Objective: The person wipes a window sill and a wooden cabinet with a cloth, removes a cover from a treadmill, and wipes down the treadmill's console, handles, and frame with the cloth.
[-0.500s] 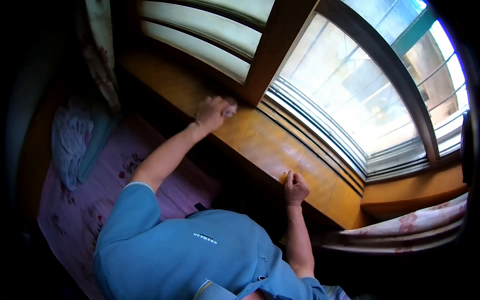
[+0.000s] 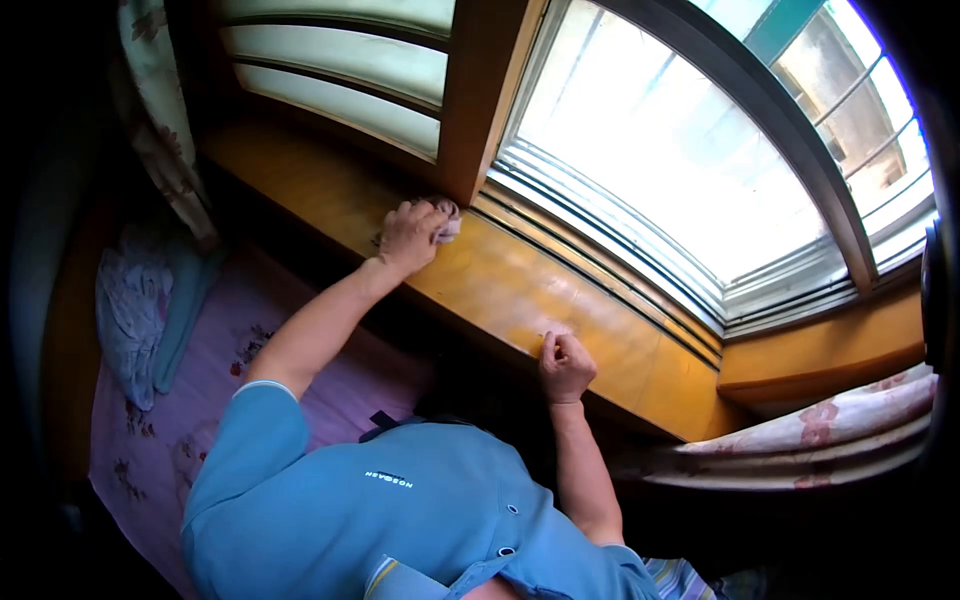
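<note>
My left hand [image 2: 408, 238] is closed around a crumpled cloth [image 2: 448, 226], pale with dark pinkish patches. It presses the cloth onto the yellow-brown wooden windowsill [image 2: 490, 300], close to the foot of the dark wooden window post [image 2: 482, 110]. Toward the sill's front edge, further right, my right hand [image 2: 567, 368] is curled into a fist. A small orange-yellow spot shows beside its fingertips; whether the fingers hold anything is hidden.
Metal sliding tracks [image 2: 600, 285] run along the sill beneath a bright window [image 2: 670, 150]. Floral curtains hang at left [image 2: 160, 120] and lie bunched at right [image 2: 810, 435]. Below the sill, a pink flowered bedspread [image 2: 200, 400] carries a bundled pale cloth [image 2: 135, 320].
The view has shifted, so most of the scene sits further left. My left hand has slid the cloth slightly nearer the window post. My right hand stays in a fist by the sill edge.
</note>
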Available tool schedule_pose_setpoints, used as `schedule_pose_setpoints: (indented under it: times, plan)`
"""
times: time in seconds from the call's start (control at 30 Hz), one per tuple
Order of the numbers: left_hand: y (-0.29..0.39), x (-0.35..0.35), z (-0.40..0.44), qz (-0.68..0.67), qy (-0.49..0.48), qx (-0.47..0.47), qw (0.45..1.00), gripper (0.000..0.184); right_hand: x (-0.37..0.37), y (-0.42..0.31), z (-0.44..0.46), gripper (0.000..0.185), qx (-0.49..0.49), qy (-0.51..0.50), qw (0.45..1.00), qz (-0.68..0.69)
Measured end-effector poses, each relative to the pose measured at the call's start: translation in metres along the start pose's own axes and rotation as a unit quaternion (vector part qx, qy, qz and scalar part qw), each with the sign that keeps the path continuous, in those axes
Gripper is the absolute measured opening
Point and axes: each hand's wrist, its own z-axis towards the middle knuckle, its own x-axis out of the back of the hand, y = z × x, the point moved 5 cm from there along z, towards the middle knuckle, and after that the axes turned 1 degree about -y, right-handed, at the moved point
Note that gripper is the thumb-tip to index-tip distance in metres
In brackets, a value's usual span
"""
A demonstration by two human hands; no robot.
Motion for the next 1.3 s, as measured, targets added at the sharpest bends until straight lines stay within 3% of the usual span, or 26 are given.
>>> schedule_pose_setpoints:
  times: [0.07, 0.13, 0.23, 0.33, 0.4, 0.53, 0.63, 0.73, 0.83, 0.93, 1.0, 1.1, 1.13, 1.2, 1.23, 1.3]
  plan:
    - [-0.014, 0.007, 0.009, -0.026, -0.002, 0.009, 1.0, 0.018, 0.0, -0.003, 0.003, 0.023, 0.006, -0.01, 1.0, 0.012]
    - [-0.049, 0.007, 0.021, 0.073, -0.043, 0.086, 0.993, 0.017, 0.0, 0.001, 0.004, 0.023, 0.007, -0.012, 1.0, 0.022]
    - [-0.083, 0.005, 0.031, 0.09, -0.012, 0.157, 0.983, 0.016, 0.0, 0.001, 0.003, 0.023, 0.023, -0.025, 0.998, 0.046]
    - [-0.052, -0.01, 0.032, 0.149, -0.018, 0.163, 0.975, 0.015, 0.0, 0.001, 0.003, 0.024, 0.023, -0.034, 0.998, 0.037]
    - [-0.016, -0.018, 0.029, 0.098, -0.042, 0.14, 0.984, 0.012, 0.002, 0.0, 0.006, 0.024, 0.037, -0.034, 0.998, 0.035]
    - [0.048, -0.006, 0.017, 0.01, -0.017, 0.004, 1.0, 0.013, 0.002, 0.0, 0.002, 0.024, 0.044, -0.039, 0.997, 0.042]
    - [0.011, -0.008, 0.021, 0.026, -0.028, 0.061, 0.997, 0.013, 0.002, 0.001, 0.006, 0.024, 0.055, -0.045, 0.997, 0.033]
    - [-0.047, -0.001, 0.032, 0.126, -0.018, 0.148, 0.981, 0.011, 0.001, 0.002, -0.001, 0.024, 0.039, -0.054, 0.997, 0.037]
    - [-0.05, 0.0, 0.034, 0.14, 0.009, 0.152, 0.978, 0.011, 0.002, 0.002, 0.005, 0.024, 0.048, -0.04, 0.997, 0.039]
    - [-0.01, -0.009, 0.026, 0.12, 0.006, 0.125, 0.985, 0.01, -0.001, -0.001, 0.008, 0.023, 0.058, -0.038, 0.997, 0.024]
    - [0.034, 0.004, 0.016, 0.004, 0.004, 0.03, 1.0, 0.011, 0.002, -0.004, 0.005, 0.024, 0.045, -0.033, 0.998, 0.025]
    - [0.05, 0.007, 0.004, -0.04, -0.036, -0.035, 0.998, 0.022, 0.001, -0.003, 0.004, 0.024, 0.045, -0.035, 0.998, 0.028]
    - [0.044, 0.008, 0.007, -0.044, -0.031, -0.039, 0.998, 0.022, 0.001, -0.003, 0.005, 0.024, 0.047, -0.03, 0.998, 0.023]
    - [0.008, 0.011, 0.013, -0.008, -0.035, 0.052, 0.998, 0.025, 0.0, -0.002, 0.004, 0.021, 0.042, -0.033, 0.999, 0.008]
    - [-0.003, 0.015, 0.014, -0.005, 0.012, 0.078, 0.997, 0.026, 0.0, -0.003, 0.003, 0.021, 0.043, -0.027, 0.999, 0.004]
    - [-0.002, 0.009, 0.013, -0.004, 0.036, 0.06, 0.998, 0.021, 0.0, -0.004, 0.002, 0.024, 0.039, -0.02, 0.999, 0.003]
